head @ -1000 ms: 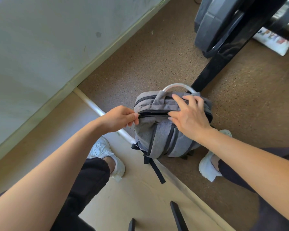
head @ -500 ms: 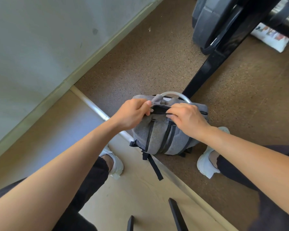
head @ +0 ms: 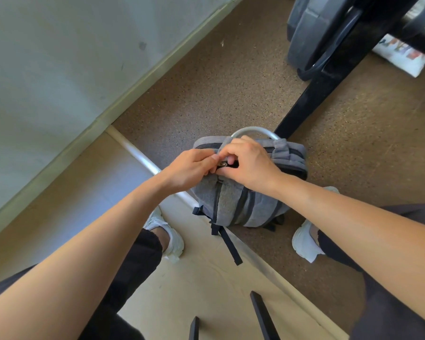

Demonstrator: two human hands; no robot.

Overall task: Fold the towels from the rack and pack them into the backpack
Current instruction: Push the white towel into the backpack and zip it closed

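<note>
I'm looking into an indoor room, probably a home: speckled brown carpet [head: 219,89], pale wall [head: 47,69] with skirting board [head: 133,87], black frame leg [head: 312,99].

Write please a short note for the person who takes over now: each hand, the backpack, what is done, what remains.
Left hand: pinches the top of the backpack beside the zipper pull.
Right hand: grips the backpack top on the other side of the pull.
Backpack: upright on the floor, between the feet.
Done: cannot tell; no towels or rack in view, and the inside of the backpack is hidden.
Left: probably finish with the zipper, then check that the towels are packed.
</note>
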